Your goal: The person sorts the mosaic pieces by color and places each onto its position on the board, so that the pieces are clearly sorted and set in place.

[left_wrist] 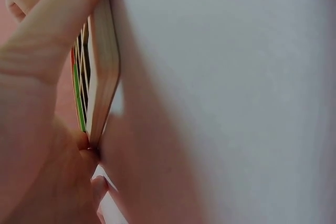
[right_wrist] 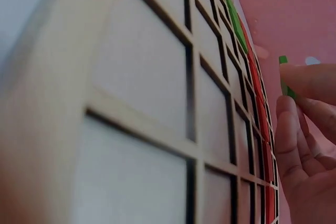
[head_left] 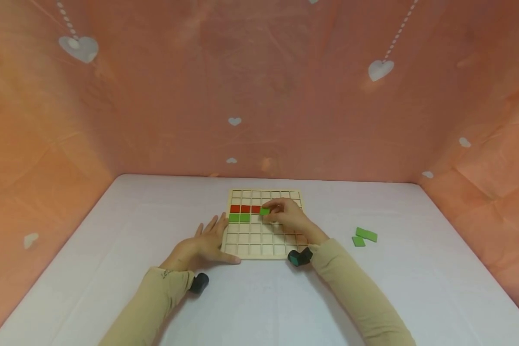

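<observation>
A pale wooden grid board [head_left: 259, 250] lies on the table. Red tiles [head_left: 245, 209] fill cells of one row, and two green tiles [head_left: 239, 218] sit side by side in the row just nearer. Between thumb and fingers, my right hand [head_left: 289, 215] pinches a green tile [right_wrist: 284, 76] above the board's surface. Part of the red row is hidden behind that hand in the head view. My left hand [head_left: 208, 242] rests at the board's left edge, fingers spread and thumb at the near left corner. In the left wrist view, the board's side [left_wrist: 105, 61] shows beside the thumb.
Three loose green tiles [head_left: 359, 241] lie on the white table [head_left: 251, 302], right of the board. A peach-coloured cloth [head_left: 259, 96] with pale hearts walls off the back and sides. Both wrists carry small black cameras [head_left: 199, 283].
</observation>
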Demonstrator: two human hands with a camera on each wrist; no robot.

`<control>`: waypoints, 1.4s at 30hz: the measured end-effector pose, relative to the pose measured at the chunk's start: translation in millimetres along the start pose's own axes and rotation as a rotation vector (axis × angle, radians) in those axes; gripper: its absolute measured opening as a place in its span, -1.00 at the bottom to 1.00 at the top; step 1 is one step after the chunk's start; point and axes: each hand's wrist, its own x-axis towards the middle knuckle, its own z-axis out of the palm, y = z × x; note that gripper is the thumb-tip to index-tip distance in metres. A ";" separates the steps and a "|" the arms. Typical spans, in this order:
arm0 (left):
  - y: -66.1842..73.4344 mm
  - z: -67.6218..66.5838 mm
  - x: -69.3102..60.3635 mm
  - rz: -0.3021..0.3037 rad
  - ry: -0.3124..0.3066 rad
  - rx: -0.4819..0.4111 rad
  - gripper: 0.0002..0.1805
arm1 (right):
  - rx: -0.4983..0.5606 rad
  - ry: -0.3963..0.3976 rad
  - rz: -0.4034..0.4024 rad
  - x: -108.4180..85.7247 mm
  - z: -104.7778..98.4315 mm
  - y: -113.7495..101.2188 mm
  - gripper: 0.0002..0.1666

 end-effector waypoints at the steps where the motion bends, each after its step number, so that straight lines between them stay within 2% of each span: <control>1: -0.2 0.4 0.0 -0.001 -0.001 0.002 0.36 | -0.005 -0.004 -0.007 0.2 1.2 -0.4 -0.60; 7: 1.2 0.6 -2.2 -0.011 -0.027 0.014 0.33 | -0.061 -0.039 -0.036 2.5 9.3 -2.0 -0.61; 12: 10.9 -1.7 -6.5 -0.017 -0.015 -0.004 0.30 | -0.134 -0.035 -0.084 2.1 13.0 -2.7 -0.66; 16: 15.0 1.6 -4.9 -0.010 -0.026 0.000 0.29 | -0.158 -0.045 -0.058 -1.1 13.8 0.4 -0.67; 19: 15.3 3.1 -2.5 -0.011 -0.036 0.016 0.28 | -0.137 -0.053 -0.059 -4.0 14.1 2.0 -0.67; 23: 13.8 -0.2 -3.7 -0.029 -0.032 0.029 0.27 | -0.139 -0.059 -0.133 -2.7 16.4 -0.7 -0.68; 26: 12.1 -3.4 -6.3 -0.032 -0.025 0.019 0.28 | -0.143 -0.053 -0.138 1.4 19.1 -3.3 -0.68; 35: 8.2 -3.4 -5.7 -0.049 0.003 -0.001 0.29 | -0.129 -0.038 -0.087 4.5 20.5 -4.1 -0.66; 42: 5.8 -1.5 -2.7 -0.042 0.003 -0.001 0.30 | 0.000 -0.011 -0.043 -1.2 12.9 -0.7 -0.64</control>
